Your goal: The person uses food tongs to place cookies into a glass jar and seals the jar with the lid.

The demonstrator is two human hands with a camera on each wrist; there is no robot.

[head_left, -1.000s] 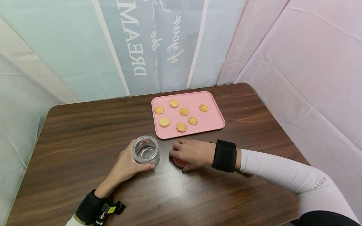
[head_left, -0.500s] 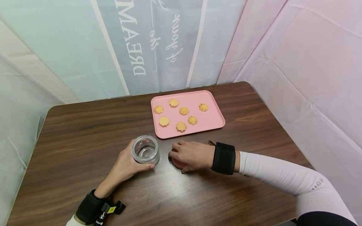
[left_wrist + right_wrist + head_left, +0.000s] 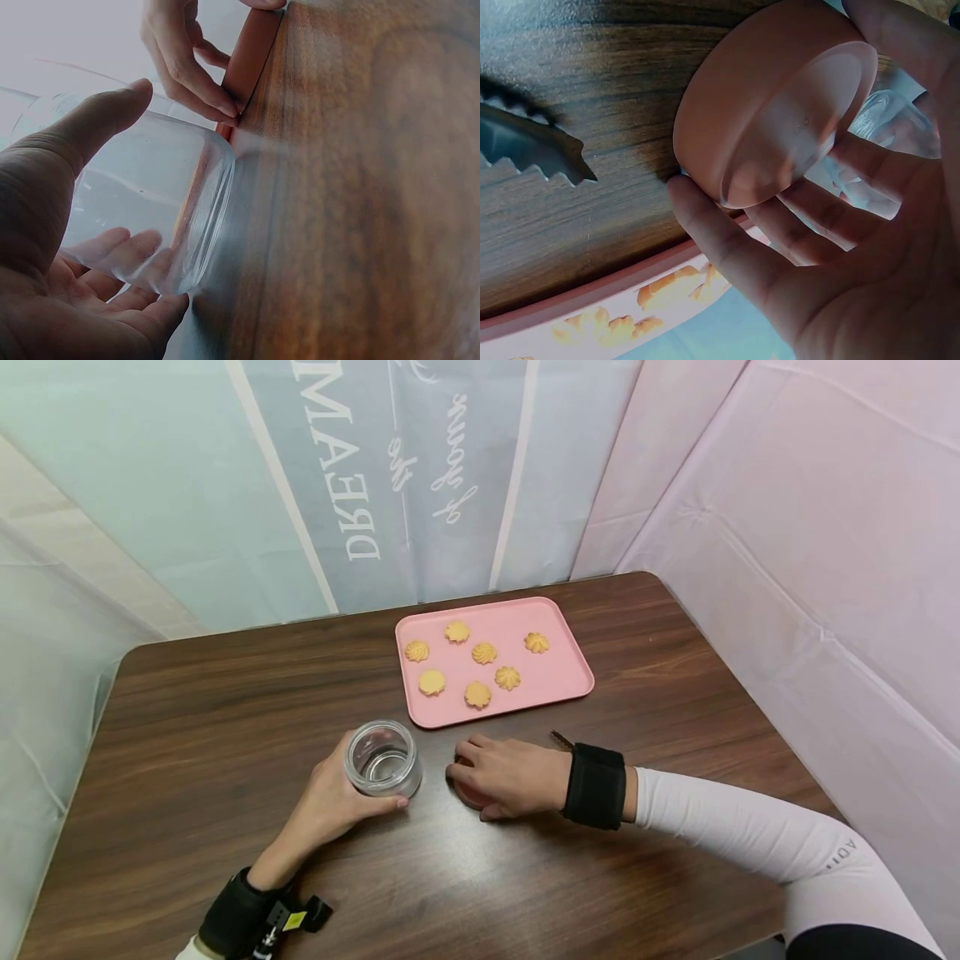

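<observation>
My left hand (image 3: 330, 797) grips a clear glass jar (image 3: 382, 758) that stands open and upright on the brown table (image 3: 187, 718); its thumb and fingers curl round the jar (image 3: 142, 202). Just right of it, my right hand (image 3: 506, 772) covers a round pink lid (image 3: 471, 795) lying on the table, fingers curled over its rim. The right wrist view shows the lid (image 3: 772, 105) between thumb and fingers. A pink tray (image 3: 562, 664) with several yellow cookies (image 3: 483, 652) lies beyond the hands.
Tongs with a toothed tip (image 3: 532, 146) lie on the table beside my right wrist, a bit of them visible (image 3: 561, 740). Fabric walls close in the table at the back and right. The table's left half holds nothing.
Both hands keep their holds on the jar and the lid. The view has shifted slightly; nothing on the table has moved.
</observation>
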